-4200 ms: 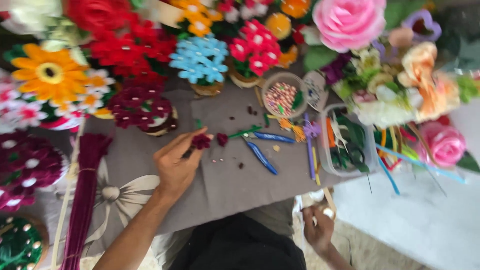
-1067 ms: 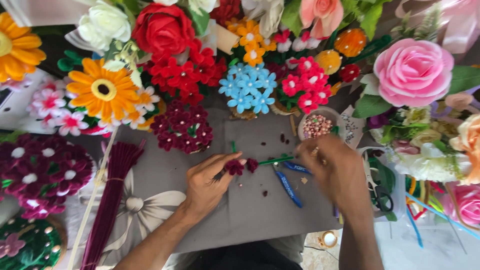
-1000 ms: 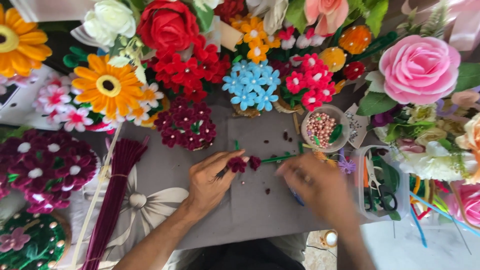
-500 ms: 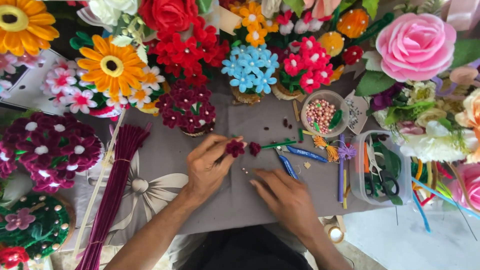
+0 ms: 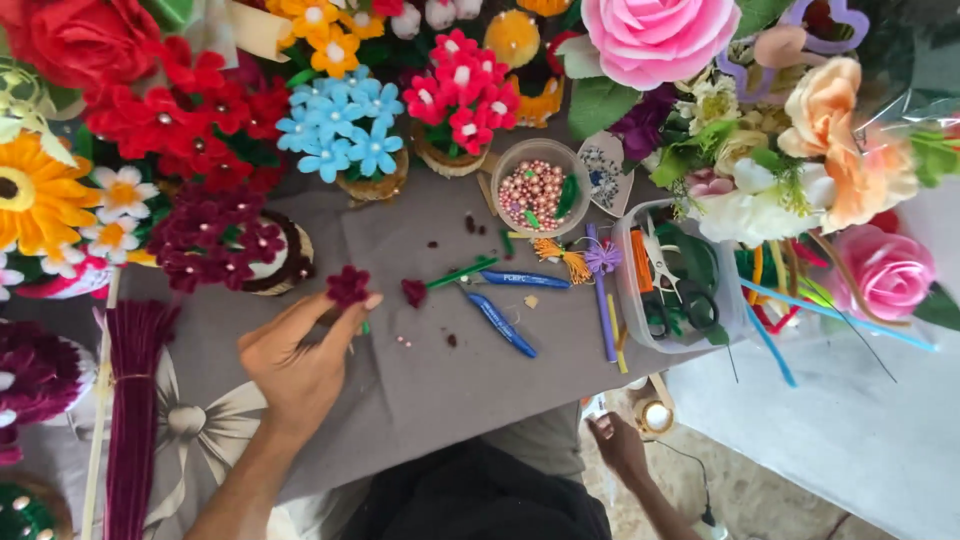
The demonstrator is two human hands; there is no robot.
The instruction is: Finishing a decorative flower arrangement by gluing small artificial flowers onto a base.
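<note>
At left centre of the frame the left hand (image 5: 300, 365) has its fingers (image 5: 345, 318) pinched on a small maroon flower (image 5: 348, 285), held above the grey table (image 5: 420, 390). A second maroon bud (image 5: 414, 292) on a green stem (image 5: 462, 272) lies just right of it, the stem running rightward. At lower right the right hand (image 5: 620, 445) hangs below the table edge, loosely curled, well apart.
</note>
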